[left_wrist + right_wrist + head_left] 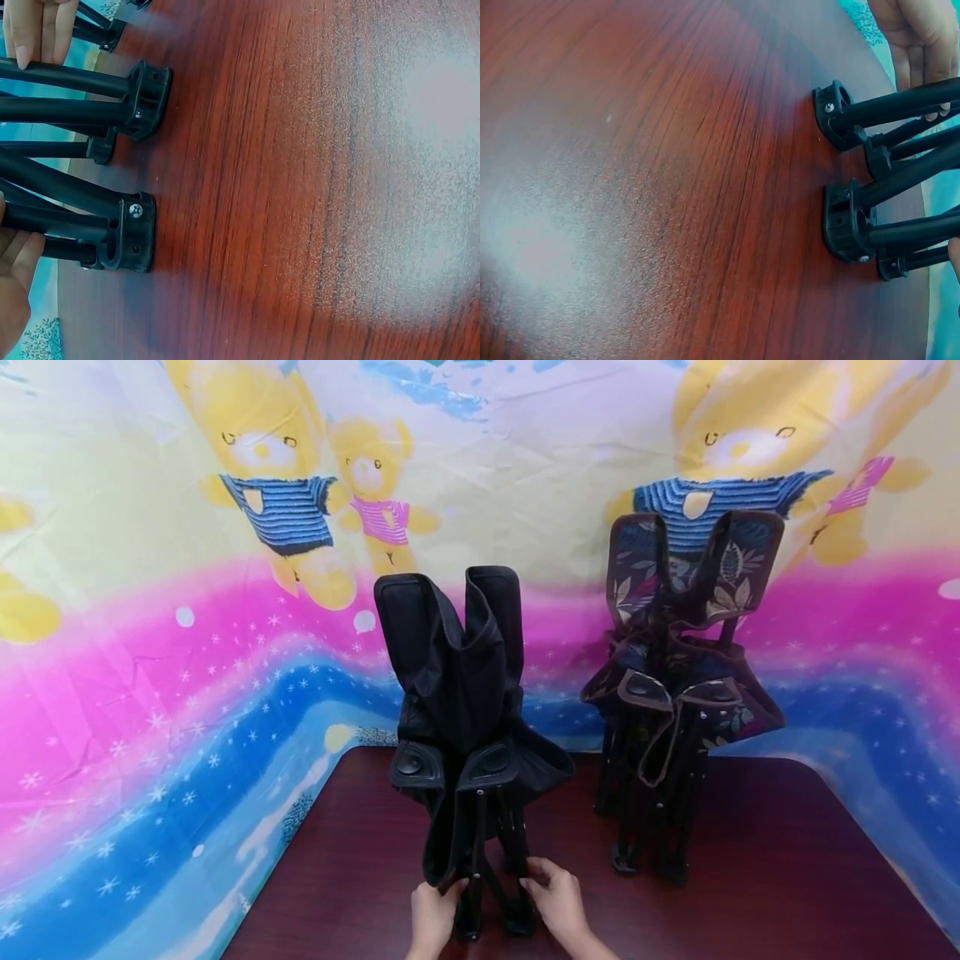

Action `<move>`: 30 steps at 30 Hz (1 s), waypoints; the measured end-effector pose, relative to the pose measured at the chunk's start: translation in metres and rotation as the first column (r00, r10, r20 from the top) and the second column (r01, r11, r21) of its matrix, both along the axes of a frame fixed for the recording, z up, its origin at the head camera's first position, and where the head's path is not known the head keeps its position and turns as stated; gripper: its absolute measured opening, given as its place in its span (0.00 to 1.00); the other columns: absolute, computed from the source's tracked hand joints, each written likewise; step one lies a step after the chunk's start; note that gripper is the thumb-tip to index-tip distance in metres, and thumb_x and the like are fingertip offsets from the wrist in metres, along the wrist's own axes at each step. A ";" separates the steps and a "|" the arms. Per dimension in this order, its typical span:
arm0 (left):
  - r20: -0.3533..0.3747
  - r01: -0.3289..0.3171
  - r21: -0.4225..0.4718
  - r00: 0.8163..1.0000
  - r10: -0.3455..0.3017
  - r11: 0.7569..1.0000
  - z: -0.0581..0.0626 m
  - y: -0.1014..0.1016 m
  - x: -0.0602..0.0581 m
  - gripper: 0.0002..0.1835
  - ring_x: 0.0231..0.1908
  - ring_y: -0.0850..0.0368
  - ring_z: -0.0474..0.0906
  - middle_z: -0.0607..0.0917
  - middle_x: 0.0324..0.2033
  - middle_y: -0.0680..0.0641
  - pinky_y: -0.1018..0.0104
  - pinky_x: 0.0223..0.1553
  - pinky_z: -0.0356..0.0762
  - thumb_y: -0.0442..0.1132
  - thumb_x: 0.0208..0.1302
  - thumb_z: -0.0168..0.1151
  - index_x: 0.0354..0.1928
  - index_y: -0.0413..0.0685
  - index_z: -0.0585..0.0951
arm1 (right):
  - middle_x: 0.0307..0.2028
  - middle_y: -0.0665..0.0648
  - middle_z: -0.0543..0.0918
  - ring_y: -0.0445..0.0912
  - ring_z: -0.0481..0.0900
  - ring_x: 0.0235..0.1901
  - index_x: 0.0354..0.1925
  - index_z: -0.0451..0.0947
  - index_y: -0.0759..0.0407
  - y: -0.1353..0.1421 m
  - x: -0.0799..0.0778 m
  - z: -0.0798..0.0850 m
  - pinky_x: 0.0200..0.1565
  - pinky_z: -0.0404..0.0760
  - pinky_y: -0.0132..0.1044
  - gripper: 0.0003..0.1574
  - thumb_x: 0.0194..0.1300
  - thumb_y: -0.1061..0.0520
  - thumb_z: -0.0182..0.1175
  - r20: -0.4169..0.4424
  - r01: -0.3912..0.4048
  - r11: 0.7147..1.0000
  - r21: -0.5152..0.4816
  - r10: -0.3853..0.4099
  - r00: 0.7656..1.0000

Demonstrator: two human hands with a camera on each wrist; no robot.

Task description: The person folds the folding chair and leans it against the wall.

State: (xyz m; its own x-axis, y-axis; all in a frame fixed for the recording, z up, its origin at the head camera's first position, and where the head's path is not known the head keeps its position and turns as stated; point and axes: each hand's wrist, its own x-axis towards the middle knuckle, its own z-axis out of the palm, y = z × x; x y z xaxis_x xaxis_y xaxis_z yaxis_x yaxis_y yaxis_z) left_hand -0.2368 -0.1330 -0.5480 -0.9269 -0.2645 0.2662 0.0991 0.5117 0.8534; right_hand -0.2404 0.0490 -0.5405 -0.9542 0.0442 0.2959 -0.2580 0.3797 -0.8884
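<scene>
A black folding chair [480, 685], collapsed into a bundle, stands upright near the table's front. My left hand [433, 917] grips its front left leg low down; the left wrist view has that hand [13, 289] at the left edge, beside the dark tubes. On the other side, my right hand [557, 900] holds a right-hand leg with thumb and fingers, and its fingers [51, 34] show at the top of the left wrist view. Plastic feet [844, 221] cap the legs and sit on the tabletop. The far sides of the legs are hidden.
A second folded chair [693, 693], in dark leaf-patterned fabric, stands upright behind and to the right. Both chairs are on a dark red-brown wooden table [330, 860]. A cloth with bears [277, 510] hangs behind the table.
</scene>
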 end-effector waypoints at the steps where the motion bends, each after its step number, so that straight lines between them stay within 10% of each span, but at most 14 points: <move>1: 0.000 -0.001 0.000 1.000 0.001 1.000 0.000 0.000 0.000 0.05 0.21 0.63 0.74 0.82 0.20 0.48 0.70 0.23 0.72 0.38 0.43 0.67 0.22 0.44 0.81 | 0.31 0.60 0.81 0.47 0.79 0.30 0.34 0.78 0.66 -0.001 0.000 0.000 0.30 0.77 0.31 0.12 0.45 0.70 0.61 -0.013 0.001 1.000 0.010 0.000 1.000; 30: 0.041 0.008 0.025 0.999 -0.009 1.000 0.001 0.003 -0.004 0.10 0.22 0.63 0.76 0.83 0.26 0.45 0.73 0.22 0.73 0.35 0.45 0.65 0.32 0.41 0.82 | 0.28 0.57 0.80 0.37 0.75 0.21 0.31 0.75 0.63 -0.004 -0.006 -0.002 0.20 0.72 0.27 0.11 0.46 0.71 0.61 -0.056 0.012 0.989 0.147 -0.004 0.998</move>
State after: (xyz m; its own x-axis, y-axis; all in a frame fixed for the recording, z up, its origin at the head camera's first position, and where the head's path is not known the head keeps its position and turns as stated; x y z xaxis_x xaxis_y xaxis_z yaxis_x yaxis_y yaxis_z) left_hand -0.2412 -0.1299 -0.5474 -0.9390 -0.2631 0.2214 0.0678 0.4894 0.8694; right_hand -0.2463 0.0454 -0.5421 -0.9361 0.0037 0.3518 -0.3015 0.5071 -0.8075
